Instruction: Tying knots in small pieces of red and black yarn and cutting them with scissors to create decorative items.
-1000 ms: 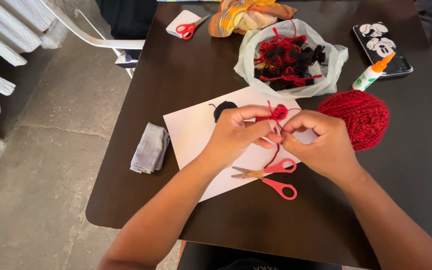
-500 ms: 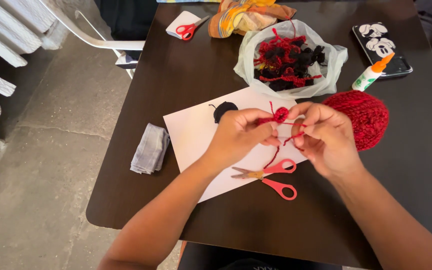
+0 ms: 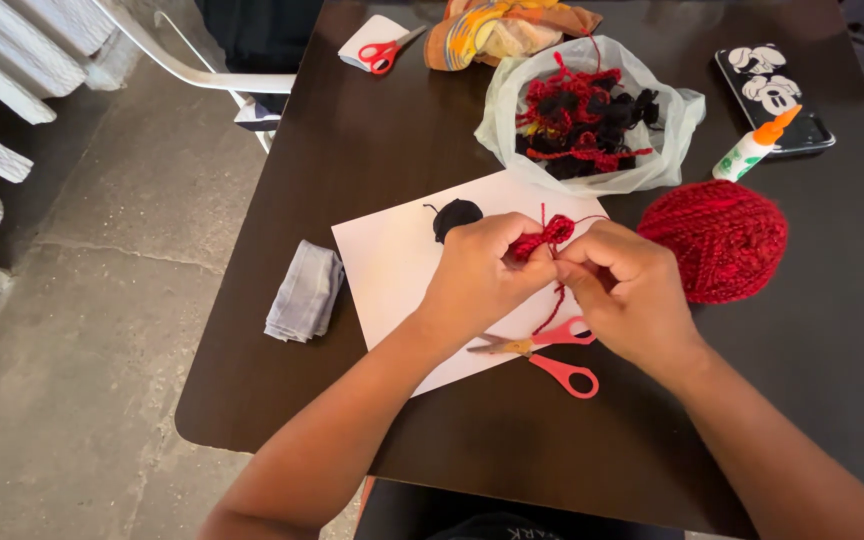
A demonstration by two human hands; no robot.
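Note:
My left hand [image 3: 477, 275] and my right hand [image 3: 630, 290] meet over a white sheet of paper [image 3: 392, 260] on the dark table [image 3: 402, 140]. Both pinch a small bundle of red yarn [image 3: 544, 237], with loose strands sticking up and one strand hanging down between the hands. Red-handled scissors [image 3: 552, 355] lie shut on the paper just below my hands. A ball of red yarn [image 3: 717, 240] sits just right of my right hand. A small black pompom [image 3: 455, 215] rests on the paper above my left hand.
A clear plastic bag of red and black yarn scraps [image 3: 587, 115] stands behind the paper. A glue bottle [image 3: 752, 148] and a phone [image 3: 772, 95] lie at the right; a folded grey cloth [image 3: 304, 290] at the left; second scissors [image 3: 382, 50] and colourful fabric [image 3: 507, 25] at the back.
My right hand moved apart from the left, then came back against it on the yarn bundle. The other things stay where they were.

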